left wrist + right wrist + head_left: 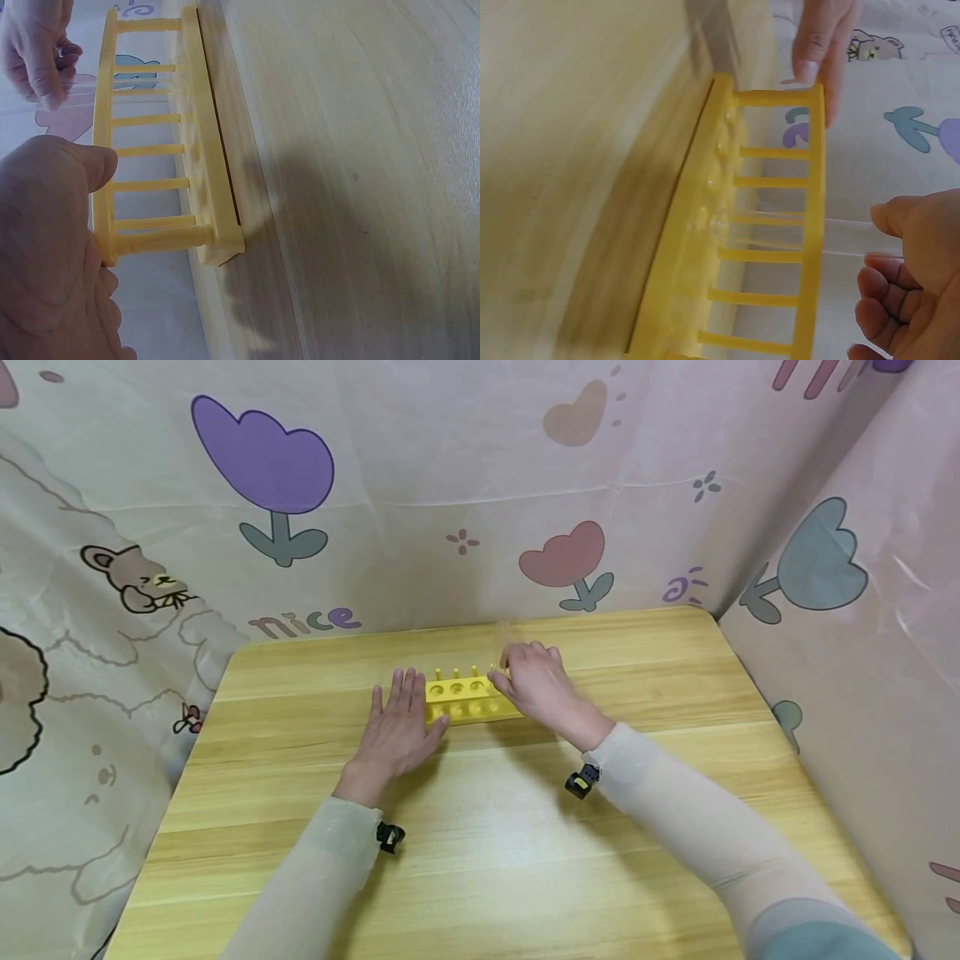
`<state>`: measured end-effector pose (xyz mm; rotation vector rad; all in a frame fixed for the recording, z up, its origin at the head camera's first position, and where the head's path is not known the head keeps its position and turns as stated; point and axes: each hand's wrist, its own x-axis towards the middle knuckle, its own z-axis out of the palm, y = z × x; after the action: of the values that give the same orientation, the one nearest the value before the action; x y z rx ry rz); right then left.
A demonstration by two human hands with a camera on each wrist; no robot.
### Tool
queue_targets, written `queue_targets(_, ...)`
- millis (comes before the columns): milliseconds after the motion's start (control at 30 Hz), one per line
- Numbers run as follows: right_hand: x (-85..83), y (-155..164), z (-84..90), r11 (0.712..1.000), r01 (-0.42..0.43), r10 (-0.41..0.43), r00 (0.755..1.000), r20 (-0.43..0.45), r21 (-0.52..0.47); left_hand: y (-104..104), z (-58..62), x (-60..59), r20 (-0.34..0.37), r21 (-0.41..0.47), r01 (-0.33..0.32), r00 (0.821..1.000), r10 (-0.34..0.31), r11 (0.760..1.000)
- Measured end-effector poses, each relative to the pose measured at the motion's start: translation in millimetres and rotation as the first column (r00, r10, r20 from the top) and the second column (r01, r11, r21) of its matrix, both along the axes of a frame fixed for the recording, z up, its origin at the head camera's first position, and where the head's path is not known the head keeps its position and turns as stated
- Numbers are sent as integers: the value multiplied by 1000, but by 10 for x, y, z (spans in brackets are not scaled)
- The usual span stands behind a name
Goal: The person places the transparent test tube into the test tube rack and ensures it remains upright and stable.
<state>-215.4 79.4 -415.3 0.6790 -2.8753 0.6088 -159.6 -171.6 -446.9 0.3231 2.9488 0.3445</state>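
Here, the yellow rack (pixel 467 700) is standing near the far edge of the wooden table (pixel 480 860), leaving wide room in front. The left hand (pixel 397 727) is touching its left end with straight fingers. The right hand (pixel 536 681), fingers loosely curled, is holding a clear tube (pixel 840 236) in the rack.

Left hand (pixel 397 722): flat, fingers straight, palm down.
Right hand (pixel 534 681): fingers curled, pinching.
Arms: both sleeved, reaching forward.
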Motion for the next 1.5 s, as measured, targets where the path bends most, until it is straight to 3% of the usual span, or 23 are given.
queue_targets(700, 0, -17, -144, 999, 15, -12, 997, -73, 38, -1, -20, -10, -8, -2, 0, 1000, 0, 1000)
queue_targets(1267, -14, 14, -156, 999, 26, -24, 997, -69, 29, 22, -4, -36, -6, 23, 2, 1000, -2, 1000)
queue_targets(1500, 118, 168, -194, 997, 72, -74, 996, -49, -39, 6, -45, 9, -19, 32, -24, 1000, 25, 999)
